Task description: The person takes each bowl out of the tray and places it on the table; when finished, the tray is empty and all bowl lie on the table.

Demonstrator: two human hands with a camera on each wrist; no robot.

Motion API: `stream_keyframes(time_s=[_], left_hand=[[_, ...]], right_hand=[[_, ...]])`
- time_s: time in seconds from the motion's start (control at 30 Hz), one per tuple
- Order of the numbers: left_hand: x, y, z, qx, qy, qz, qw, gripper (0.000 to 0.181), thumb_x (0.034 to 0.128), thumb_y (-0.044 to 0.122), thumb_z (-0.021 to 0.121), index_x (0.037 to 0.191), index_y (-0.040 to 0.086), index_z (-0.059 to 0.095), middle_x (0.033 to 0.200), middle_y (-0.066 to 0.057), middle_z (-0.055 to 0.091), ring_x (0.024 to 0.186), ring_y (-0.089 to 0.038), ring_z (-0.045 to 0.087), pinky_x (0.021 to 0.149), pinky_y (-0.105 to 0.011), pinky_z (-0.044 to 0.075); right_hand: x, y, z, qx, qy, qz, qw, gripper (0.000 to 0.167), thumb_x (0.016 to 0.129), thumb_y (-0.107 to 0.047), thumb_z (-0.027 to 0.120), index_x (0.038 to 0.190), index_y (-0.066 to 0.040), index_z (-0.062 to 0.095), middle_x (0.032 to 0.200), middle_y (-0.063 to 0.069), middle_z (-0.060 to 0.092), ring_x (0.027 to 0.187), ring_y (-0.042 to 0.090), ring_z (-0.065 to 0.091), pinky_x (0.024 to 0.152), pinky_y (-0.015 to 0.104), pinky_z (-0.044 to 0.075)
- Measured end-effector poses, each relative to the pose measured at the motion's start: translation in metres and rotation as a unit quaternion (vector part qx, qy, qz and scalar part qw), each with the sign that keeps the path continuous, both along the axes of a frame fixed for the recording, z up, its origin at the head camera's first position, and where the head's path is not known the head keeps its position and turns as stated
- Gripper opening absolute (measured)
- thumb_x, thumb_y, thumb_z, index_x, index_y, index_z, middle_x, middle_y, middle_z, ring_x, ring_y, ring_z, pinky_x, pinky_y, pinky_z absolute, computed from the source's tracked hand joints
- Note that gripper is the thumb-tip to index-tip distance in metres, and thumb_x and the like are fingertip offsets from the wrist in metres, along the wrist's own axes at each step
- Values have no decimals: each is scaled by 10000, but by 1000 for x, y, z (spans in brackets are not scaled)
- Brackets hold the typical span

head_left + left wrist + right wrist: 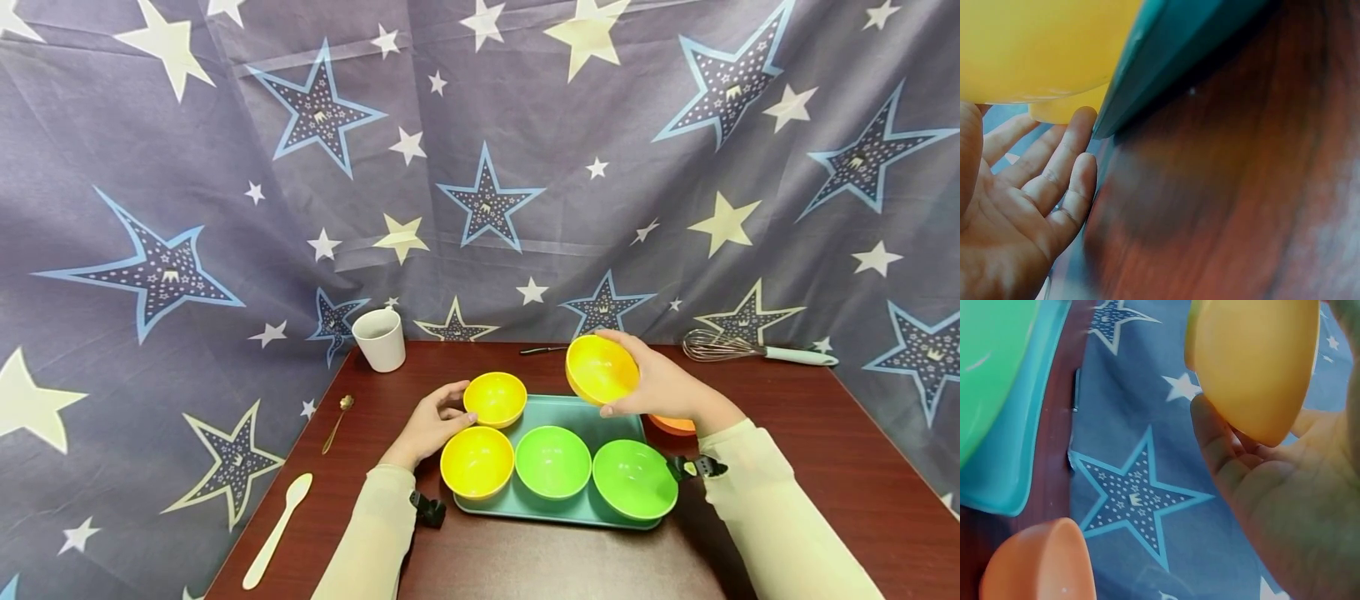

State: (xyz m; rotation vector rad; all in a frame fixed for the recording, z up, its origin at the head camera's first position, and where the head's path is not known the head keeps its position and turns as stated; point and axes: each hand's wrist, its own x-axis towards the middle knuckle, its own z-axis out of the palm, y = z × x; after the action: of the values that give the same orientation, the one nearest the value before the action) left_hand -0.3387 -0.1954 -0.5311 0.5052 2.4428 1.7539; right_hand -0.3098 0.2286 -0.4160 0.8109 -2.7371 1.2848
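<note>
The right hand grips a glossy, round yellow bowl, tilted, its smooth inside showing, above the far right corner of a rectangular teal tray. The left hand, fingers loosely spread, is beside another round yellow bowl at the far left corner.

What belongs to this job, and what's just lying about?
Likely job:
held yellow bowl in the right hand
rear yellow bowl by the left hand
front yellow bowl
left green bowl
right green bowl
teal tray
orange bowl, beside it, less certain

Likely lying about:
white mug
gold spoon
pale spoon
whisk
dark-handled utensil
</note>
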Motion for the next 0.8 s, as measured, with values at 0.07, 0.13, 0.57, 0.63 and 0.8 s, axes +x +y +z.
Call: stream_keyframes(time_s=[0.07, 0.13, 0.57, 0.63, 0.8], left_hand=[[0, 0, 0, -17, 7, 11, 10000, 655, 946, 209, 810, 1534, 153, 526, 1370, -129, 630, 1000, -262, 708, 842, -347, 590], [-1, 0, -1, -24, 20, 20, 10000, 653, 950, 215, 806, 1535, 147, 523, 1366, -123, 632, 1000, -256, 709, 840, -348, 591], [-1, 0, -2, 1, -74, 109, 9999, 655, 934, 241, 825, 1525, 211, 542, 1360, -76, 638, 1007, -256, 709, 848, -375, 594], [-1, 0, -2, -6, -68, 111, 9999, 649, 937, 244, 822, 1523, 227, 543, 1362, -71, 638, 1011, -254, 708, 851, -372, 594], [0, 0, -2, -36, -92, 121, 9999, 641, 947, 229, 811, 1527, 230, 539, 1367, -71, 636, 1021, -251, 705, 860, -362, 590]], right_hand=[[4, 5, 0, 48, 115, -150, 9998, 1201, 666, -407, 1006, 1634, -271, 308, 1471, 108, 495, 1195, 314, 555, 943, 503, 510], [9, 9, 1, 88, 202, -304, 9993, 1191, 688, -423, 992, 1642, -281, 292, 1500, 112, 473, 1215, 320, 549, 958, 521, 503], [37, 35, 19, -94, 454, -805, 9957, 1145, 748, -353, 970, 1653, -278, 272, 1507, 126, 451, 1204, 313, 536, 933, 450, 491], [39, 41, 22, -87, 524, -905, 9945, 1149, 743, -347, 976, 1652, -275, 277, 1514, 121, 442, 1201, 306, 533, 925, 414, 493], [44, 63, 27, -62, 610, -1305, 9895, 1139, 746, -331, 976, 1650, -248, 289, 1511, 116, 444, 1150, 301, 548, 870, 307, 505]])
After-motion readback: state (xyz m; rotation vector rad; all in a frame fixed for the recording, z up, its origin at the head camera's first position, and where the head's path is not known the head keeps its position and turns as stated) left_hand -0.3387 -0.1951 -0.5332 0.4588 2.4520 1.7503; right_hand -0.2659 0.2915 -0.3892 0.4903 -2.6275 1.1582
